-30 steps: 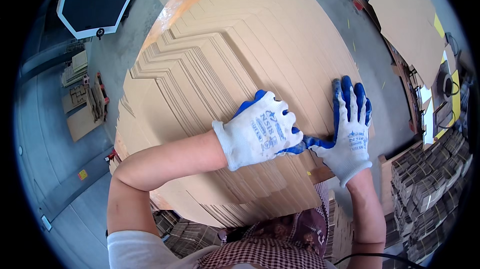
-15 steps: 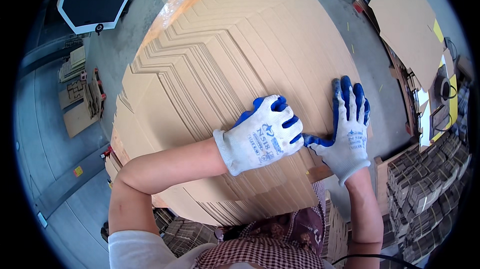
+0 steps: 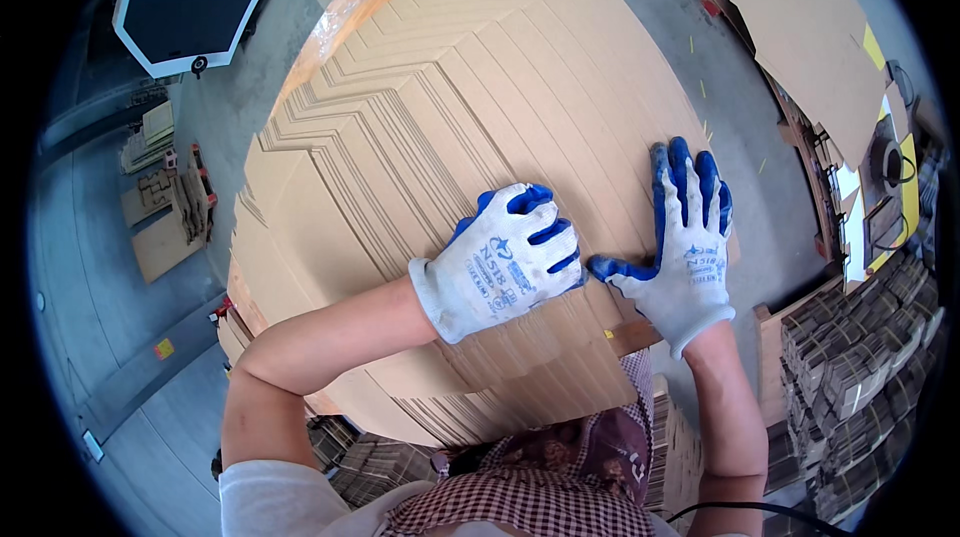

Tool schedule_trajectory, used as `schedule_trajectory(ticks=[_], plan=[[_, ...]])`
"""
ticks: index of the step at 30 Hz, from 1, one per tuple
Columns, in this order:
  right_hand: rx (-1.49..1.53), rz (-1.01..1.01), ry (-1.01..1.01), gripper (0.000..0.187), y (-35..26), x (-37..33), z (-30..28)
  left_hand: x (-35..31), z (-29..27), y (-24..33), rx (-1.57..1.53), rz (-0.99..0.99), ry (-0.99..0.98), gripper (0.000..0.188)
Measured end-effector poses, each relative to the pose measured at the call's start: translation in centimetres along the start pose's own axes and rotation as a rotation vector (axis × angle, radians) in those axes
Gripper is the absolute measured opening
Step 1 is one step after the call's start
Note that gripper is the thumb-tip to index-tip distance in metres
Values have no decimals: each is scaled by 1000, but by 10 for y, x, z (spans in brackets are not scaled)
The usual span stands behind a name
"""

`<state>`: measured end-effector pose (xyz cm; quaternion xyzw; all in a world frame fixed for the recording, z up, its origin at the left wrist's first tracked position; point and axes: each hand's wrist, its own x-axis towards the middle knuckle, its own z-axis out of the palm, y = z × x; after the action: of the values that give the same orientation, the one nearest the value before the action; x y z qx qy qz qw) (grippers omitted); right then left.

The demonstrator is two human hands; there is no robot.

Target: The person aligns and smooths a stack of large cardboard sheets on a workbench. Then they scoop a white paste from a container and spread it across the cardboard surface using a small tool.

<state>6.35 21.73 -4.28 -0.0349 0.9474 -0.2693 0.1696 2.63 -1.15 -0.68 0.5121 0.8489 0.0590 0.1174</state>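
Overlapping brown cardboard sheets (image 3: 560,107) lie fanned out in front of me, their creased edges staggered toward the left. My left hand (image 3: 505,262), in a white glove with blue coating, rests on the middle of the sheets with its fingers curled under. Whatever those fingers hold, if anything, is hidden beneath the hand. My right hand (image 3: 685,237), gloved alike, lies flat near the right edge of the top sheets. Its fingers point away from me and its thumb stretches toward the left hand, a small gap from it.
Bundled cardboard stacks (image 3: 850,357) stand at the lower right. Beyond them is a rack with a large cardboard sheet (image 3: 810,47). A dark panel with a white frame (image 3: 190,19) is at the far left, and cardboard pieces (image 3: 165,237) lie on the left. A wooden board (image 3: 345,22) shows under the sheets.
Both hands have shifted slightly to the left in the picture. The left hand keeps its fingers curled and the right stays spread on the sheets.
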Motion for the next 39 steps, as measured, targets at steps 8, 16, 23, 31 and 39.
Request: schedule_trajectory(ticks=[8,16,23,31,39], plan=[[-2,12,21,115,-3,-4,-3,-16,-31,-48,-239,-178,4,40],[34,8,60,98,-29,-20,6,-19,-32,-57,-360,-192,-9,41],[42,-5,54,96,-31,-19,4,-31,-37,-100,-193,-680,416,36],[6,-4,4,105,-36,-17,4,-37,-55,-134,-870,-908,320,41],[8,-20,-5,106,-33,-16,5,-40,-39,-164,-736,-729,314,34]])
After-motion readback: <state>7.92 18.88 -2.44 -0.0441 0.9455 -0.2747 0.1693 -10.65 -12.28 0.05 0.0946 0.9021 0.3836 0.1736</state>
